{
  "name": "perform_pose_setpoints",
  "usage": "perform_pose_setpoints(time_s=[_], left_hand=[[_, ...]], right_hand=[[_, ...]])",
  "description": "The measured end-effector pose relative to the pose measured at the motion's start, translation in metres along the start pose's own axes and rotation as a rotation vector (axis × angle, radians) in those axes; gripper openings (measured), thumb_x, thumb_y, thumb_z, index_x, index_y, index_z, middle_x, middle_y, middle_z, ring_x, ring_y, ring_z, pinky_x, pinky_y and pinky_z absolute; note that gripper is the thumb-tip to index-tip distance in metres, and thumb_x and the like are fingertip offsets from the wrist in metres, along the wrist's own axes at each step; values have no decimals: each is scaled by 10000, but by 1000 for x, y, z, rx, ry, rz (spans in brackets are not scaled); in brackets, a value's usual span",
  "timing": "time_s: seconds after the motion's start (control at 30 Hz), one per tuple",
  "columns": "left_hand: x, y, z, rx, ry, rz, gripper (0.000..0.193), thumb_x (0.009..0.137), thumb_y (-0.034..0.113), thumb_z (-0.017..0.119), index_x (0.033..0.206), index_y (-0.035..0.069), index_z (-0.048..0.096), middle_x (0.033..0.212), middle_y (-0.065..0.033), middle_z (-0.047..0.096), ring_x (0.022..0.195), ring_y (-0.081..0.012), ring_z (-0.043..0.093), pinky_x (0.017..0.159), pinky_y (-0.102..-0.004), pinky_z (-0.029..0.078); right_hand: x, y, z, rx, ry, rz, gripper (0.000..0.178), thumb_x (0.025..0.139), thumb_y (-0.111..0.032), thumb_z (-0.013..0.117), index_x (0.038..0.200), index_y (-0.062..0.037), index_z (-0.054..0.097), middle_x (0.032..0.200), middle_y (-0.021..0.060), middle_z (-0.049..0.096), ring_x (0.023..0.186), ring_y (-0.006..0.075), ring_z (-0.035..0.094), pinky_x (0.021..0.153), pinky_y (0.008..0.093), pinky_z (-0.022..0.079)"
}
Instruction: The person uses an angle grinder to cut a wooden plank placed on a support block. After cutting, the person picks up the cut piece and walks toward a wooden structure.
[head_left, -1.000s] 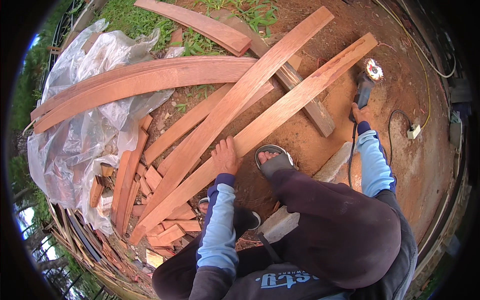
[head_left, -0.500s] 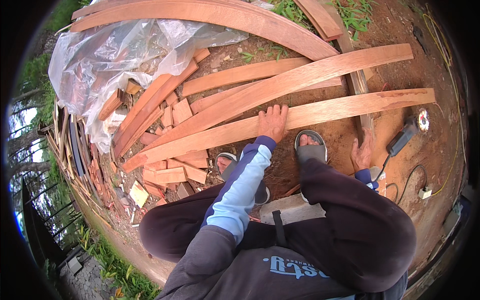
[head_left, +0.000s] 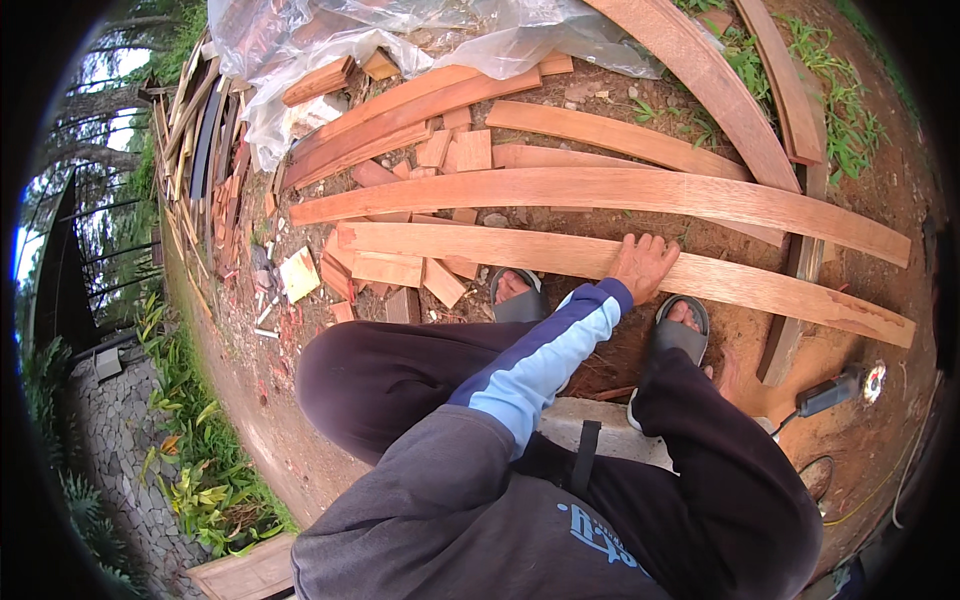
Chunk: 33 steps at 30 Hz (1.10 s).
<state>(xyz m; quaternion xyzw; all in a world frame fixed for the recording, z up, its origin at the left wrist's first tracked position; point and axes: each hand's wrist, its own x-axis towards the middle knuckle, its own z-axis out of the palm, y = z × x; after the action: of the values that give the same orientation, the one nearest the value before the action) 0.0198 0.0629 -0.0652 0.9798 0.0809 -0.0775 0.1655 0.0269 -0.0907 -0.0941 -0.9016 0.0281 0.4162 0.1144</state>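
My left hand [head_left: 643, 266] lies over a long, gently curved wooden plank [head_left: 500, 246], fingers bent over its far edge. The plank's right part rests across a wooden beam [head_left: 785, 345] on the ground. Partly hidden behind my right leg, my right hand [head_left: 728, 372] is low by the near end of that beam; the fingers I can see look apart, and nothing shows in them. Just beyond the held plank runs a second curved plank [head_left: 600, 187]. An angle grinder [head_left: 828, 394] with a round disc lies on the soil to the right.
Short wood offcuts [head_left: 388, 268] are heaped at the left, beside more planks [head_left: 420, 105]. Clear plastic sheeting [head_left: 460, 40] covers part of the far ground. My sandalled feet [head_left: 680, 335] stand close to the held plank. A grey block [head_left: 625, 440] is beneath me.
My view has turned and swung left, so the planks appear tilted differently. My left hand stays on the plank. My right hand has moved from the beam's end toward my right foot, now mostly hidden.
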Motion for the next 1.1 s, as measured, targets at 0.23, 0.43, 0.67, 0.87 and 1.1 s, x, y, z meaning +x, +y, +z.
perform_pose_setpoints(time_s=[0.23, 0.43, 0.67, 0.87, 1.1], left_hand=[[4, 1, 2, 8, -4, 18, 763, 613, 250, 805, 1262, 69, 448, 1061, -117, 525, 1033, -281, 500, 812, -424, 365], [15, -5, -28, -200, 135, 31, 655, 695, 391, 748, 1207, 72, 494, 1091, -130, 530, 1071, -315, 483, 886, -454, 378], [47, -46, -54, 26, 302, -162, 851, 648, 186, 788, 1364, 66, 344, 1280, -186, 431, 1195, -338, 419, 988, -464, 347], [36, -81, -42, 231, 123, -242, 858, 626, 161, 807, 1347, 71, 350, 1261, -144, 470, 1209, -325, 432, 1008, -465, 339], [45, -82, -46, 236, 86, -222, 732, 602, 149, 811, 1226, 77, 436, 1205, -122, 513, 1166, -299, 476, 961, -459, 368]], right_hand=[[1, 3, -13, -13, -22, -69, 643, 969, -475, 223, 1361, -12, 434, 1416, 179, 420, 1309, 356, 381, 1120, 425, 232], [6, 5, -17, 4, -33, -70, 667, 974, -496, 189, 1367, -18, 438, 1410, 172, 431, 1315, 350, 379, 1129, 419, 221], [3, 6, -24, 37, -72, -50, 615, 987, -451, 203, 1343, -29, 474, 1398, 147, 455, 1298, 319, 414, 1126, 391, 234], [-3, 9, -19, -79, 73, -255, 518, 991, -383, 213, 1145, -56, 585, 1215, 115, 607, 1099, 310, 572, 1010, 423, 366], [10, 14, -12, -84, 18, -233, 495, 997, -360, 199, 1147, -76, 576, 1239, 118, 594, 1148, 290, 553, 1028, 407, 356]])
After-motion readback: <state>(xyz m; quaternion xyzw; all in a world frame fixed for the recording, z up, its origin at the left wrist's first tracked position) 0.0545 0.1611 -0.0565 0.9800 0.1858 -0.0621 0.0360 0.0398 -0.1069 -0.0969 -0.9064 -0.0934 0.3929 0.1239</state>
